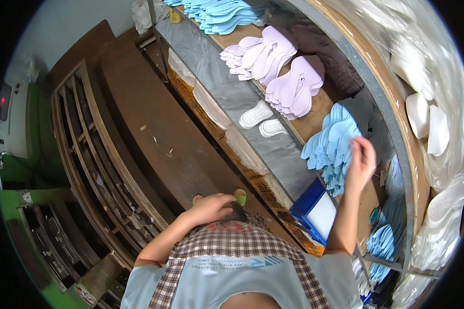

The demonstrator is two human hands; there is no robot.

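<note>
My right hand (363, 158) reaches to a fanned stack of light-blue shoe-insole-shaped foam sheets (332, 140) on the shelf. Its fingertips are bent in at the stack's right edge and seem to pinch a sheet there. My left hand (214, 208) is held in front of my waist, its fingers curled together by a dark patch at my checked apron (227, 238); what they hold, if anything, is hidden. Beyond the blue stack lie two lilac stacks of similar sheets (298, 90). Two white molded sole-shaped pieces (256, 114) rest on the grey surface beside them.
A blue box with a white top (316, 211) stands near my right forearm. More blue sheets (216, 15) lie at the shelf's far end, others (380, 244) lower right. Plastic-wrapped white pieces (423, 116) fill the upper shelf. A slatted rack (103, 159) stands at left.
</note>
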